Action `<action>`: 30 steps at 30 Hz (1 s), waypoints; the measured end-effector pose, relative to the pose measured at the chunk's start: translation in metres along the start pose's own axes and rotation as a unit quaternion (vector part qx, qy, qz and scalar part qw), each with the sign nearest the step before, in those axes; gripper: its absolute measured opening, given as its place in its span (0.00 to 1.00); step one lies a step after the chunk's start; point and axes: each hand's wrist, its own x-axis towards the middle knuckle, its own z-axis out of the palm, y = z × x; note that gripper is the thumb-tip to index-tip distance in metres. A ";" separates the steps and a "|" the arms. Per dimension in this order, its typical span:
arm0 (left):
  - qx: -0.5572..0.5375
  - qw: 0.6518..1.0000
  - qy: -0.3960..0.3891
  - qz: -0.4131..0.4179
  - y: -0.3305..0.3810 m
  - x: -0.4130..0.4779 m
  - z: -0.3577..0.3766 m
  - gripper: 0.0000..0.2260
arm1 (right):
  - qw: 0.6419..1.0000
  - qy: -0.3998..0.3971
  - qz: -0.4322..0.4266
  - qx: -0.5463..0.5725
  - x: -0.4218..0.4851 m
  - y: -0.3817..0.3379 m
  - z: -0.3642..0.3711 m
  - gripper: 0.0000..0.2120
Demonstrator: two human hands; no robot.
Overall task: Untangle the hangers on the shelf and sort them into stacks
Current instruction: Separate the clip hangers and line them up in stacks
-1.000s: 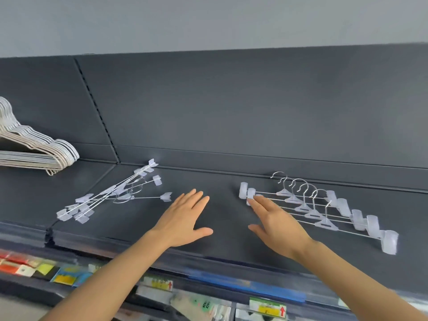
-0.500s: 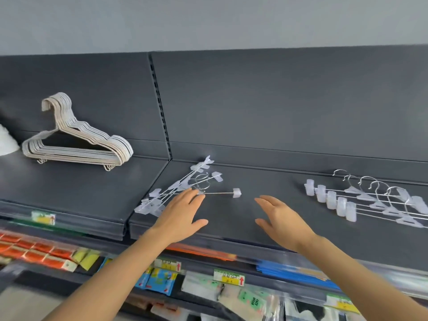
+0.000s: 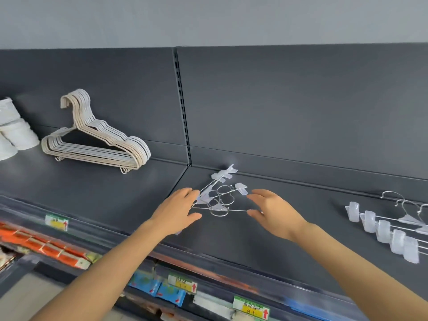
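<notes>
A tangle of wire clip hangers [image 3: 221, 200] with clear plastic clips lies in the middle of the dark grey shelf [image 3: 289, 230]. My left hand [image 3: 177, 213] lies over the tangle's left end, fingers straight and touching the clips. At the tangle's right end is my right hand [image 3: 274, 212], fingers loosely spread, thumb tip beside a wire end and holding nothing. A neat row of clip hangers [image 3: 384, 230] lies on the shelf at the right. A stack of beige and white plastic hangers [image 3: 97, 141] leans at the back left.
White rolled items [image 3: 15, 133] stand at the far left of the shelf. A slotted upright [image 3: 183, 105] splits the back panel. Below the shelf edge are price tags [image 3: 56, 222] and packaged goods [image 3: 46, 247].
Both hands moved left, away from the neat row of clip hangers, and now flank the tangle. The view swung left, bringing the beige stack and white rolls into sight.
</notes>
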 end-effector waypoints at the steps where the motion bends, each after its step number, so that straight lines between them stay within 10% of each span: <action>1: -0.009 1.000 -0.011 -0.009 -0.003 0.004 0.000 0.23 | 1.000 0.001 -0.004 0.004 0.008 0.000 0.001 0.18; 21: -0.221 0.964 -0.147 -0.031 -0.040 0.081 -0.006 0.27 | 0.983 0.014 0.079 0.164 0.066 -0.028 0.011 0.08; 30: -0.431 0.883 -0.162 -0.086 -0.054 0.085 -0.024 0.09 | 0.963 0.023 0.155 0.218 0.066 -0.029 0.016 0.09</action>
